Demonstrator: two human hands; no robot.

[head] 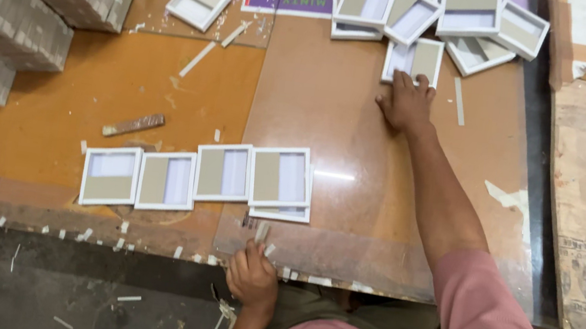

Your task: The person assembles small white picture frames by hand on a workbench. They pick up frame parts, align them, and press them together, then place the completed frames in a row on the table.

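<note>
At the far left we see stacks of grey card blocks [12, 7] piled on the brown tabletop [92, 85], and just right of them a single white shallow tray [199, 2] lying apart near the top. Lower down, a small brown stick [134, 124] lies above a row of four white trays [197, 174] set side by side near the front edge, the rightmost one resting on another tray beneath it. Just below that row our left hand [252, 278] sits at the tabletop's edge, its grip closed narrow around a small pale strip [262, 231] that stands up from the fingers. Further right, our right hand [407, 102] reaches far forward, fingers spread flat and touching the near edge of a white tray [413, 58]. Beyond it lies a loose heap of similar trays [441, 14], overlapping each other.
</note>
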